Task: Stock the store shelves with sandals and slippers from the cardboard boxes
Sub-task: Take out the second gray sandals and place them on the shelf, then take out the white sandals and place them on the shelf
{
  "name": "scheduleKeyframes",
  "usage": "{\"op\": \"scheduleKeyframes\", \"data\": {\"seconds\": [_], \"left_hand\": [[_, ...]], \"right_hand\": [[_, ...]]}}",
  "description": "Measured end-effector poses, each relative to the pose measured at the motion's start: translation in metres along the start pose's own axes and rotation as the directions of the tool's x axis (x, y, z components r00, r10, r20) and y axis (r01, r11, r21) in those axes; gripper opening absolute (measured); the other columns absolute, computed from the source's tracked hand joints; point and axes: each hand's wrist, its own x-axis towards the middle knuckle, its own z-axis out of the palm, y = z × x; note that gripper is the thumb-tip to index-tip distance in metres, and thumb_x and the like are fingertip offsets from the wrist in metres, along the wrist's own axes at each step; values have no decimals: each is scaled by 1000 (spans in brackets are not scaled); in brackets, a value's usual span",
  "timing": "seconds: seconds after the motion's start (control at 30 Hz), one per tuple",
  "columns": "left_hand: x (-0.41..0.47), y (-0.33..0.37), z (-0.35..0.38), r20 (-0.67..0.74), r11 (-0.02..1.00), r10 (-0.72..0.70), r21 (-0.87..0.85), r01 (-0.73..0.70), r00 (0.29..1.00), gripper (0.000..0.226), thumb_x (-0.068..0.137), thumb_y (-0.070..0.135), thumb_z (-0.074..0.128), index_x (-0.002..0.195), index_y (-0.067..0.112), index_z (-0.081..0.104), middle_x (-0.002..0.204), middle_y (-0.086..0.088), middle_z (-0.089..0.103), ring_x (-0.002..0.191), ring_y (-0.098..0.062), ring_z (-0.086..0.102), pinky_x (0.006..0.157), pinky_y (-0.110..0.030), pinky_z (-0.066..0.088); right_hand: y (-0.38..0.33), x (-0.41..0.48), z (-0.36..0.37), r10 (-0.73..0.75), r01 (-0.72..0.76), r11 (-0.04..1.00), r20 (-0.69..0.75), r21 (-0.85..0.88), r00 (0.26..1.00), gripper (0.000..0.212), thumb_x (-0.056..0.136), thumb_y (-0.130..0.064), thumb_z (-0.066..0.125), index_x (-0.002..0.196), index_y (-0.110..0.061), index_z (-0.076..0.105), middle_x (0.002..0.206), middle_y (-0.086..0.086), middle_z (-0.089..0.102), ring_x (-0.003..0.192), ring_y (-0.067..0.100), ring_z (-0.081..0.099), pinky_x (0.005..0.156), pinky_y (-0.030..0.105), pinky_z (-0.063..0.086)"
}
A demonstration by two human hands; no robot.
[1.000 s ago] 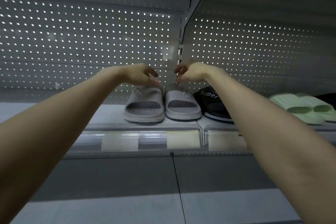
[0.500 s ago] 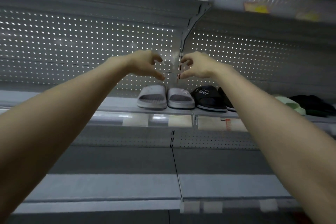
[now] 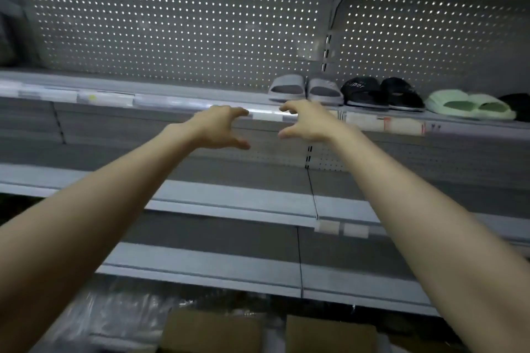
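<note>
Grey slippers [image 3: 305, 89] stand side by side on the shelf [image 3: 172, 100], toes outward. A black pair [image 3: 381, 93] is just to their right and a green pair [image 3: 470, 104] beyond that. The left hand [image 3: 220, 127] and right hand [image 3: 308, 123] hang in front of the shelf edge, just below the grey pair and clear of it. Both have fingers spread and half-curled, and neither holds anything. The placing step looks done for this pair, so the next is probably a fetch. That calls for dropping both arms to the boxes [image 3: 212, 332] on the floor below and taking one slipper in each hand. The stretch of shelf left of the grey pair looks the likely spot for them.
</note>
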Motion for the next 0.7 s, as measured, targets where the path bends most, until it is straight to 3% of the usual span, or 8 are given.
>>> {"op": "scheduleKeyframes", "data": {"seconds": [0.2,0.37,0.7], "left_hand": [[-61,-72,61,146,992,-129,12,129,981,82,76,49,69,144,24,30,147,-4,38,133,-27,38,107,-45,36],[-93,-149,130,276,987,-157,22,157,948,81,79,48,66,145,24,28,149,-3,36,135,-25,35,107,-44,35],[-145,-305,289,573,981,-191,87,173,797,77,83,49,59,147,26,22,149,-2,34,134,-25,35,106,-42,33]], "right_hand": [[-21,-9,105,48,-57,997,164,50,985,67,84,-35,67,143,-22,37,146,9,40,132,29,38,103,41,38],[-38,-1,208,98,-115,993,303,39,948,66,86,-33,66,143,-19,37,146,7,41,135,27,36,105,40,36],[-62,6,446,271,-320,947,568,-13,777,65,86,-29,67,143,-19,38,143,9,47,129,30,45,102,40,42]]}}
